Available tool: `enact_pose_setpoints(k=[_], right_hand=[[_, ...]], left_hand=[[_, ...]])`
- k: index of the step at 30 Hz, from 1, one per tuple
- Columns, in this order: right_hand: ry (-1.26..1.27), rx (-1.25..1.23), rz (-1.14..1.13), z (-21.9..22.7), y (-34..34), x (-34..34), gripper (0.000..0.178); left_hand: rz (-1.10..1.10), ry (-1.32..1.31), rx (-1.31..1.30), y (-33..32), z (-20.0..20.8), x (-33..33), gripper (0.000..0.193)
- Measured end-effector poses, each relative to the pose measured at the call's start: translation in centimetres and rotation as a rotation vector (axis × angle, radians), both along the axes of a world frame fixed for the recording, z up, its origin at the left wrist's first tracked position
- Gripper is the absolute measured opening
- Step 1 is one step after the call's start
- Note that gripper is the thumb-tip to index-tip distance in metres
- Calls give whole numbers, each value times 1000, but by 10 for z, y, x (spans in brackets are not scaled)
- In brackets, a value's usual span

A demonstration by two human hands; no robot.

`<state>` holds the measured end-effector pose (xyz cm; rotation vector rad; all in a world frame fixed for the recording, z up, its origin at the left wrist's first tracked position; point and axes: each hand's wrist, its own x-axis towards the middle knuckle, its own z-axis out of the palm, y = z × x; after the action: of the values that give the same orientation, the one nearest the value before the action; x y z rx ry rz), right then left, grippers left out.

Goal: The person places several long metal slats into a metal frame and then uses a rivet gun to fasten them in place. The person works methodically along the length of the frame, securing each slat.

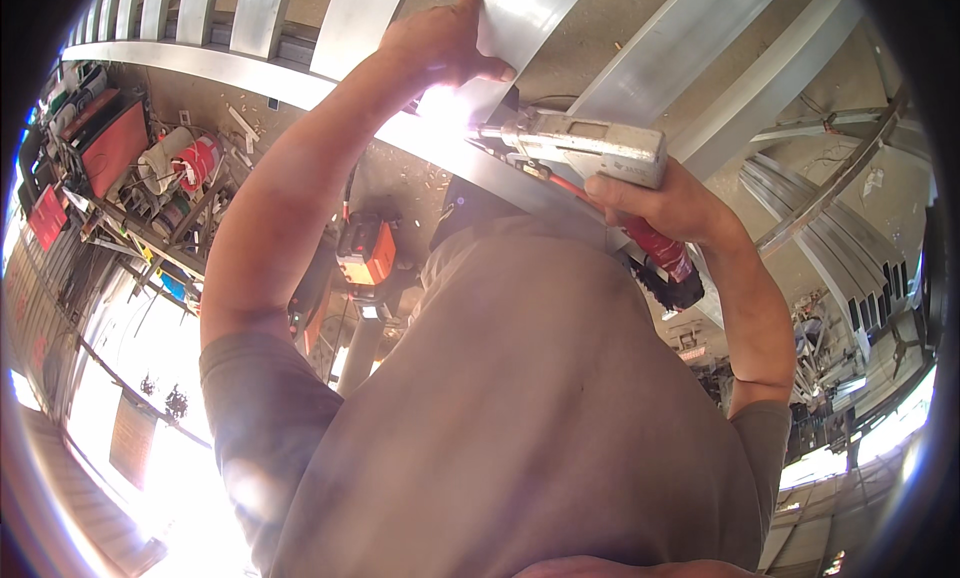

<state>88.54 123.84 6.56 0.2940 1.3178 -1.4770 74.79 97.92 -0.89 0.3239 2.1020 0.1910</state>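
My right hand (672, 206) is wrapped around the red handle of a welding gun (590, 146) with a boxy silver body. Its nozzle points left, and a bright white arc glows at its tip, washing out the joint there. My left hand (436, 44) grips a flat silver metal slat (532, 16) just above the glare, thumb lying on its face. The slat meets a long curved metal rail (235, 78) that runs across in front of my body. Both hands are bare.
More slats (680, 53) stand along the rail on both sides. An orange and black machine (368, 248) is at lower left. Cluttered gear with a red bucket (198, 163) lies far left. Stacked metal tubes (830, 233) and a curved bar (850, 173) lie right.
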Motion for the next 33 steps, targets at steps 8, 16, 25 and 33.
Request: enact_pose_setpoints(k=[8,16,25,33], right_hand=[[7,-20,-30,0,5,5,51],[-33,29,-15,2,10,10,48],[-73,5,-48,9,14,10,40],[-65,3,-8,1,21,20,51]], left_hand=[[-24,21,-1,1,2,0,90],[-19,12,4,1,3,0,92],[13,-32,19,1,7,-1,91],[0,-7,20,-1,5,0,91]])
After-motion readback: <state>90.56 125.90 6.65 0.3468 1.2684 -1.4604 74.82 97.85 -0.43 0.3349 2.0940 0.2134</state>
